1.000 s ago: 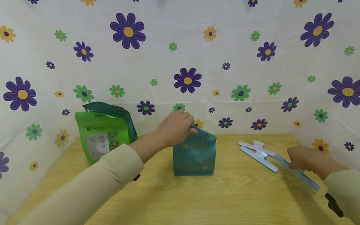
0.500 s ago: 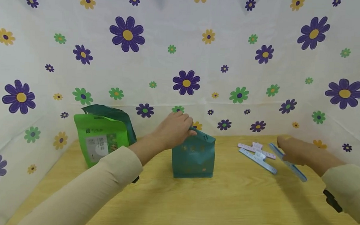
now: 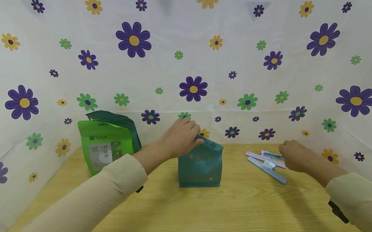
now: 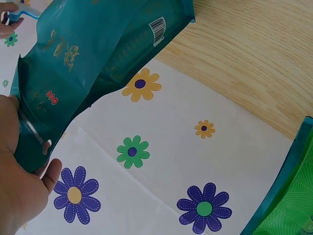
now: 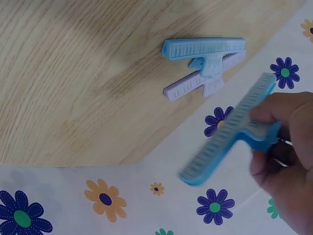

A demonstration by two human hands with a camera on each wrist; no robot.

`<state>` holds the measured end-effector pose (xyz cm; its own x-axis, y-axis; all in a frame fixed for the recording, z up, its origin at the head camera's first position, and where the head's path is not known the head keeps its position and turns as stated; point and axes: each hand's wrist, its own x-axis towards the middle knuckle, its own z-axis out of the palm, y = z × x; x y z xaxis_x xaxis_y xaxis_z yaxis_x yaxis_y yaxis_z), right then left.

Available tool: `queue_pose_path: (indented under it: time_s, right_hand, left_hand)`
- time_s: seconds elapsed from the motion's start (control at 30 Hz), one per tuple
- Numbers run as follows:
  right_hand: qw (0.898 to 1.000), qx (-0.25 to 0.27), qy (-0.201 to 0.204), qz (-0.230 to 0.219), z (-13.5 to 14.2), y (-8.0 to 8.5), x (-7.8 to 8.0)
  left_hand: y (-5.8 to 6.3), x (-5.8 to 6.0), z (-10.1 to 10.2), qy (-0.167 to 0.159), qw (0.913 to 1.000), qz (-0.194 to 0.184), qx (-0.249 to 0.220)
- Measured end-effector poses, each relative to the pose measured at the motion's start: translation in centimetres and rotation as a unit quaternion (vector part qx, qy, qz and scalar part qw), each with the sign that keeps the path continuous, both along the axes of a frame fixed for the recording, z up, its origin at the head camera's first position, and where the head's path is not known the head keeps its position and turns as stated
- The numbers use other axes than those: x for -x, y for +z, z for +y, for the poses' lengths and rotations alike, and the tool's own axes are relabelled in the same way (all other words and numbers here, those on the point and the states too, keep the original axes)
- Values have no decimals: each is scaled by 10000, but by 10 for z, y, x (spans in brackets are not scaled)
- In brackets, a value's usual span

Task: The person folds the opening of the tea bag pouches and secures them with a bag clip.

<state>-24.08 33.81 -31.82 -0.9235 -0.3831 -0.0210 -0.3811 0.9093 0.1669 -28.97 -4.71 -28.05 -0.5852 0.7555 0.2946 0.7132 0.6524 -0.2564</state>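
My left hand (image 3: 180,138) grips the folded top edge of an upright teal tea bag (image 3: 199,167) at the table's middle. In the left wrist view, the thumb and fingers pinch the bag's top end. My right hand (image 3: 299,155) is raised at the right and holds a blue bag clip (image 5: 227,131) by its handle. The right wrist view shows the clip's long ribbed bar tilted and its handles between thumb and fingers. Near that hand lie a light-blue clip (image 3: 265,170) and a lilac clip (image 3: 254,155), close together on the wood.
A bright green tea bag (image 3: 104,150) stands at the left, with a darker green bag (image 3: 121,118) behind it. The wooden table (image 3: 201,212) meets a white flower-printed cloth (image 3: 163,70) at the back and sides.
My right hand has moved left and back with the blue clip, whose bar has turned and is now mostly hidden in the head view. The left hand keeps its grip on the teal bag.
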Motion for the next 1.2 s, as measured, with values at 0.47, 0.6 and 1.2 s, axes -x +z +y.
queue_pose_path:
  time_s: [0.47,0.6,1.2]
  right_hand:
    - [9627,-626,1495,2169,-7,-16,-5]
    - [9331,-497,2064,2902,-11,-19,-2]
    - [9260,-168,2335,2962,-19,-11,2]
  left_hand:
    - [0,-2,2,29,10000,11,54]
    - [1,-2,0,93,9999,-5,77]
    - [1,2,1,51,10000,70,13]
